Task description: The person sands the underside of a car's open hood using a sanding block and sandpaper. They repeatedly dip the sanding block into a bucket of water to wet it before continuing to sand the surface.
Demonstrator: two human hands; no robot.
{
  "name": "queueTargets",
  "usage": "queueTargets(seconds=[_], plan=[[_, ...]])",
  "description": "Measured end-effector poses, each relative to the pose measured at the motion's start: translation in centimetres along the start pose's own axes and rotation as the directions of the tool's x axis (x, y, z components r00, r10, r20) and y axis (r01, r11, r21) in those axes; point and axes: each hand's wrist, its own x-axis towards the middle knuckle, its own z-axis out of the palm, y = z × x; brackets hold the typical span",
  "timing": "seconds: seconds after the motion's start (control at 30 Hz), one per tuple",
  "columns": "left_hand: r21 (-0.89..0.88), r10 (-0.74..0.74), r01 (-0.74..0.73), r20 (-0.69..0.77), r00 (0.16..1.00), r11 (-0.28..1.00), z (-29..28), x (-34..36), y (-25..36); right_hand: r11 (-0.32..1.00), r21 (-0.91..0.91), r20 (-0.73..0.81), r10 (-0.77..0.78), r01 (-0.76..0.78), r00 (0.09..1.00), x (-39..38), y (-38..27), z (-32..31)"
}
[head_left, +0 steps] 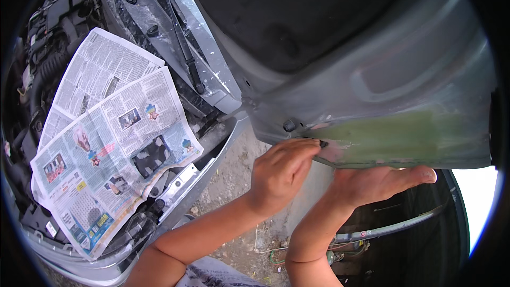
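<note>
My left hand (pixel 279 172) is closed in a pinch on a small dark object (pixel 322 143) against the lower inner edge of a raised grey car panel (pixel 382 74), at the end of a smooth olive-green painted strip (pixel 388 135) with pinkish patches. My right hand (pixel 372 183) supports that edge from below, palm upward, thumb stretched out to the right; some of its fingers are hidden behind the panel. A dark lining (pixel 297 10) covers the upper part of the panel, and a dark round fitting (pixel 289 125) sits left of the green strip.
Newspaper sheets (pixel 111 133) lie over an engine bay (pixel 56 16) at the left, beside a wiper (pixel 186 58) and the car's pale bodywork (pixel 218 74). Rough ground (pixel 218 191) shows below. At lower right are a dark recess (pixel 414 223), a metal bar (pixel 393 226) and thin hoses.
</note>
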Motion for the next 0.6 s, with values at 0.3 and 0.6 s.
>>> queueTargets(seconds=[0.3,0.6], plan=[[0.017,0.008,-0.008,0.037,0.999,1.0,-0.4,-0.2,-0.9,0.998,-0.062,-0.181,-0.016,0.005,0.983,0.0,0.1,1.2],[-0.03,0.056,-0.056,-0.001,0.998,0.998,0.1,0.5,-0.2,1.0,0.006,-0.012,0.0,0.0,1.0,0.0,0.1,-0.3]])
